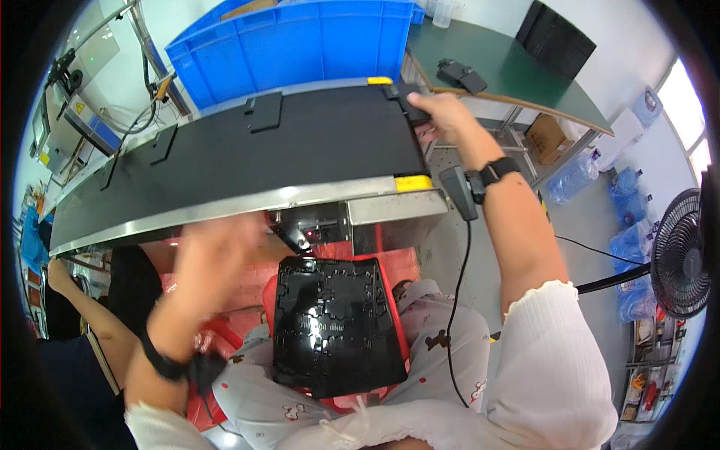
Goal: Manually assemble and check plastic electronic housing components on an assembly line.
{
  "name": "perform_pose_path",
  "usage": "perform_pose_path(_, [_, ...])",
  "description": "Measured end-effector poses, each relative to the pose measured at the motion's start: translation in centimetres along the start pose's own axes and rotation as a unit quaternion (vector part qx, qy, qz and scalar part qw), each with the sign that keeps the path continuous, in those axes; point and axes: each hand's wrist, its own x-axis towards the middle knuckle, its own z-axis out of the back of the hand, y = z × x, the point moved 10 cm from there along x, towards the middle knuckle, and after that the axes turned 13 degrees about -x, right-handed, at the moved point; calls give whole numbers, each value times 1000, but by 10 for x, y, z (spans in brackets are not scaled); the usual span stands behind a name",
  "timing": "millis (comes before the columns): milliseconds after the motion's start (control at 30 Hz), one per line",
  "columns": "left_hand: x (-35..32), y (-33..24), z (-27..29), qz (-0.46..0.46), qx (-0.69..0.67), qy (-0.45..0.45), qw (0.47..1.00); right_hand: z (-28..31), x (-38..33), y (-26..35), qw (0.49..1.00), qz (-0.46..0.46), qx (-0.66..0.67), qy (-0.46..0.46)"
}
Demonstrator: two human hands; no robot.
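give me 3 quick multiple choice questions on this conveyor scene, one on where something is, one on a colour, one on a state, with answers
1. Where is the black moulded tray?
A. on the belt
B. on the person's lap
C. on the green table

2. What colour is the big crate behind the conveyor belt?
A. blue
B. red
C. grey

3. What is the right hand doing?
A. hanging free
B. resting on the fan
C. gripping a black part at the belt's end

Answers:
1 B, the tray lies over the patterned trousers below the belt.
2 A, its ribbed walls are blue.
3 C, the fingers close around the part; the left hand is blurred.
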Motion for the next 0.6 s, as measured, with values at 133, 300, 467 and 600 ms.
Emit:
perform_pose_path(133, [146, -49, 6, -214, 236, -18, 948, 29, -65, 38, 995, 58, 28, -76])
perform_pose_path(300, [209, 10, -55, -43, 295, 234, 925, -6, -188, 42, 994, 36, 77, 73])
perform_pose_path(467, [195, 5, -39, -14, 368, 119, 922, -123, -277, -58, 933, -166, 65, 312])
perform_pose_path(600, [147, -14, -34, -55, 296, 83, 950, -197, -271, -137, 941, -241, 135, 196])
